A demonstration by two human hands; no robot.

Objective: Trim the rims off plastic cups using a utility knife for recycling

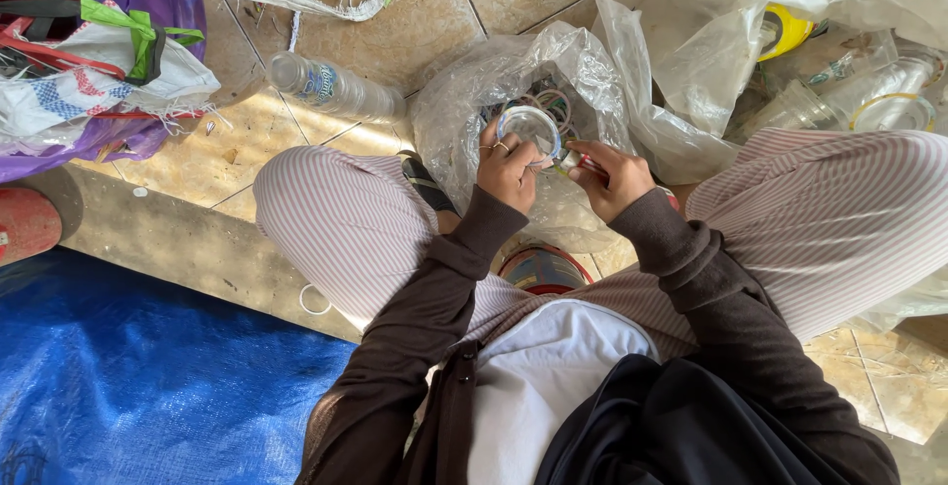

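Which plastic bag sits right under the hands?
The small crinkled clear bag holding plastic rings, directly beneath the left hand and right hand. The larger clear bag lies farther right.

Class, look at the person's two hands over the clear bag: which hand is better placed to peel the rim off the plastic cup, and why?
Probably the right hand: its fingertips sit at the rim of the clear plastic cup with a small tool, while the left hand grips the cup, steadying it above the clear bag.

Floor of glossy beige marbled tiles (415, 26) with dark grout lines, sunlit patch at 10 o'clock. Worn grey concrete step (188, 243) crosses diagonally toward 8 o'clock. Crinkled blue plastic tarpaulin (148, 386) below it, 7 o'clock. Daylight, soft shadows.
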